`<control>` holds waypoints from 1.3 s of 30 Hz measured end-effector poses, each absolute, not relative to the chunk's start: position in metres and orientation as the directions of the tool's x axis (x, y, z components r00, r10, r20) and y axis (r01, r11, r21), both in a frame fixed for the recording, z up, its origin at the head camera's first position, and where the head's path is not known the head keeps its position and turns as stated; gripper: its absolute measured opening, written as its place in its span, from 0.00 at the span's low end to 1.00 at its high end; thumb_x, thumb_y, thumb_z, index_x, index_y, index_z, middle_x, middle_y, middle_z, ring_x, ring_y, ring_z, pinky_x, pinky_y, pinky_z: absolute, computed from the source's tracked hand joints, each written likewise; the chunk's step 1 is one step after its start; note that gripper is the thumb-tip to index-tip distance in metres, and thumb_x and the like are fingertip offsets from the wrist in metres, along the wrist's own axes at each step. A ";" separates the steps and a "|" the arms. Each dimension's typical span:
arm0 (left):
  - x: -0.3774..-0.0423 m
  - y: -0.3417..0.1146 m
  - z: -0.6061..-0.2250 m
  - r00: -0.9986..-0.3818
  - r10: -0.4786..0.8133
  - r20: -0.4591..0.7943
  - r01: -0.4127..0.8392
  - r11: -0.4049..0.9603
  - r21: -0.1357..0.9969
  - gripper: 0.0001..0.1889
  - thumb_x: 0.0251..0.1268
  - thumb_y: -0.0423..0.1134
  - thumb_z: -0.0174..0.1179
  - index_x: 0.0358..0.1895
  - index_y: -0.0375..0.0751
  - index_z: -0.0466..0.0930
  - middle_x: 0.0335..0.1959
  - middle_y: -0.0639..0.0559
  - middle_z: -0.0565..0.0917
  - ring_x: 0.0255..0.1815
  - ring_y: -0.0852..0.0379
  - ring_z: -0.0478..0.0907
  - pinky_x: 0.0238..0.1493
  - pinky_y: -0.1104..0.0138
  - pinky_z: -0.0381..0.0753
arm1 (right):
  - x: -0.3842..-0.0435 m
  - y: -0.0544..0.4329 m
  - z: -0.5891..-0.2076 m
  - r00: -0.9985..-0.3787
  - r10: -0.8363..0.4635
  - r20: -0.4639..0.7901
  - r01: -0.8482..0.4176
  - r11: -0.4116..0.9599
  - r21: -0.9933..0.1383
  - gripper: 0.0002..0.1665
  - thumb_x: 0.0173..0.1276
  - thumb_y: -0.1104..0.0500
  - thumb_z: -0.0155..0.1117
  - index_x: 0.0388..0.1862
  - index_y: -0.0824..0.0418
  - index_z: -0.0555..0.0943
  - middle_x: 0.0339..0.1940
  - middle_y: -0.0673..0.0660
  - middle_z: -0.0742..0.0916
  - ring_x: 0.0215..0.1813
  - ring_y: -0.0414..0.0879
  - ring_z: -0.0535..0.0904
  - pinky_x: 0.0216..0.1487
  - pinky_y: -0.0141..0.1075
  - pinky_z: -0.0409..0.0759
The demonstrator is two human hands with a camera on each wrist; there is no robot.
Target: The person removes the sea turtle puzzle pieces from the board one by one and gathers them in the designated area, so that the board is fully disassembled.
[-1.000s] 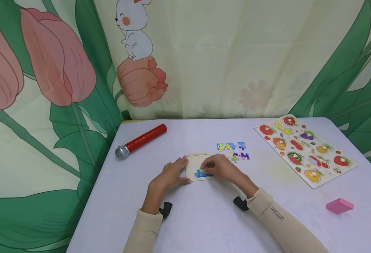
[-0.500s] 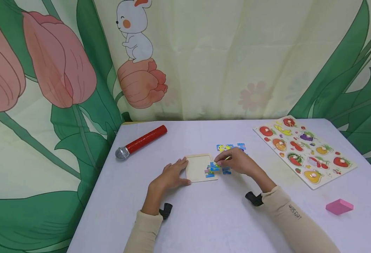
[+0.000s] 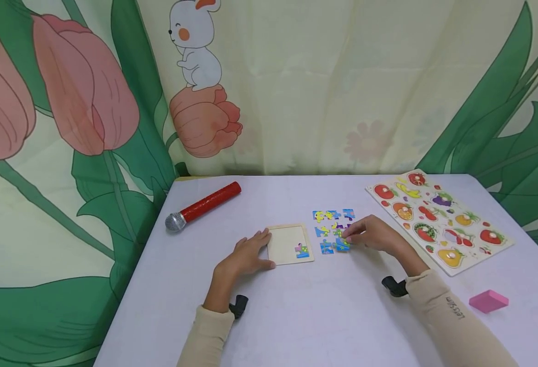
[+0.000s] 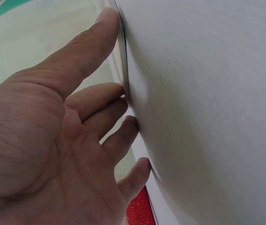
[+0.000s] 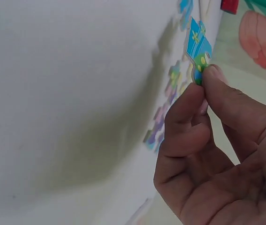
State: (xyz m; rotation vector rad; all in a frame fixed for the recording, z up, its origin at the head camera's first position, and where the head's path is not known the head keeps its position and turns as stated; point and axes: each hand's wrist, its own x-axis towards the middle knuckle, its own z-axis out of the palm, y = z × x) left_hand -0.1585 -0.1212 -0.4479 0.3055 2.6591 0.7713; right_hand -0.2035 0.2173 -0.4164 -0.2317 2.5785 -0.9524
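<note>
A shallow wooden puzzle tray (image 3: 283, 238) lies on the table with a small patch of colourful puzzle (image 3: 302, 252) in its lower right corner. My left hand (image 3: 247, 256) rests at the tray's left side, its thumb near the lower corner. Its fingers are spread and fairly straight in the left wrist view, tips along a thin edge. To the tray's right, my right hand (image 3: 373, 235) pinches a blue puzzle piece (image 5: 198, 43) between thumb and forefinger. This piece hovers over or beside several loose puzzle pieces (image 3: 326, 247), partly covering some of them.
A red toy microphone (image 3: 209, 203) with a silver head lies at the back left. On the right is a fruit peg board (image 3: 438, 221). A pink block (image 3: 489, 301) sits near the right side of the white table (image 3: 296, 316). Behind hangs a printed curtain (image 3: 305, 102).
My right hand has moved right, from over the tray to the loose pieces, carrying the blue puzzle piece away from the tray. My left hand has stayed at the tray's left side.
</note>
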 end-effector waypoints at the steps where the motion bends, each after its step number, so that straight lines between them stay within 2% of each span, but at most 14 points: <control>1: -0.158 -0.121 -0.448 -0.915 0.299 -0.272 0.107 0.828 0.550 0.44 0.62 0.43 0.74 0.79 0.41 0.62 0.82 0.51 0.58 0.83 0.52 0.49 0.80 0.52 0.43 | -0.204 0.219 -0.418 -0.912 -0.272 -0.306 -0.009 0.760 -0.649 0.07 0.69 0.64 0.71 0.45 0.61 0.91 0.49 0.60 0.88 0.48 0.53 0.76 0.41 0.39 0.77; 8: -0.158 -0.121 -0.448 -0.915 0.300 -0.272 0.107 0.827 0.553 0.44 0.62 0.44 0.74 0.79 0.41 0.63 0.82 0.50 0.58 0.83 0.52 0.49 0.80 0.52 0.43 | -0.207 0.220 -0.428 -0.910 -0.255 -0.327 0.015 0.768 -0.641 0.06 0.69 0.64 0.71 0.43 0.60 0.91 0.47 0.60 0.88 0.48 0.53 0.76 0.41 0.39 0.75; 13: -0.157 -0.120 -0.448 -0.915 0.291 -0.281 0.092 0.827 0.555 0.44 0.62 0.43 0.74 0.79 0.41 0.62 0.82 0.51 0.58 0.83 0.52 0.49 0.80 0.52 0.42 | -0.206 0.217 -0.431 -0.917 -0.261 -0.302 -0.019 0.784 -0.621 0.06 0.70 0.66 0.69 0.41 0.61 0.91 0.43 0.58 0.88 0.45 0.51 0.77 0.44 0.40 0.77; 20: -0.157 -0.120 -0.446 -0.916 0.293 -0.276 0.099 0.828 0.551 0.44 0.62 0.43 0.74 0.79 0.41 0.62 0.82 0.51 0.58 0.83 0.52 0.48 0.81 0.53 0.41 | -0.202 0.212 -0.429 -0.925 -0.294 -0.240 -0.099 0.797 -0.596 0.05 0.69 0.68 0.69 0.39 0.63 0.91 0.38 0.56 0.88 0.40 0.50 0.77 0.40 0.40 0.76; 29: -0.157 -0.120 -0.446 -0.906 0.307 -0.291 0.108 0.833 0.543 0.44 0.63 0.43 0.73 0.80 0.40 0.61 0.82 0.50 0.57 0.83 0.50 0.48 0.80 0.51 0.41 | -0.202 0.209 -0.434 -0.928 -0.282 -0.243 -0.088 0.801 -0.592 0.07 0.69 0.68 0.69 0.35 0.61 0.91 0.39 0.57 0.89 0.44 0.53 0.78 0.48 0.46 0.78; 34: -0.157 -0.120 -0.446 -0.903 0.315 -0.291 0.116 0.833 0.541 0.44 0.64 0.43 0.73 0.80 0.40 0.60 0.82 0.50 0.56 0.83 0.50 0.47 0.80 0.51 0.41 | -0.199 0.202 -0.430 -0.933 -0.292 -0.210 -0.113 0.793 -0.599 0.06 0.69 0.69 0.69 0.37 0.63 0.91 0.40 0.57 0.89 0.43 0.51 0.79 0.45 0.44 0.80; 39: -0.158 -0.120 -0.446 -0.905 0.308 -0.294 0.107 0.834 0.541 0.44 0.63 0.43 0.73 0.80 0.41 0.60 0.83 0.50 0.56 0.83 0.51 0.47 0.80 0.51 0.41 | -0.195 0.178 -0.433 -0.911 -0.385 -0.146 -0.208 0.736 -0.645 0.06 0.68 0.69 0.69 0.40 0.62 0.90 0.39 0.53 0.89 0.40 0.48 0.79 0.41 0.39 0.81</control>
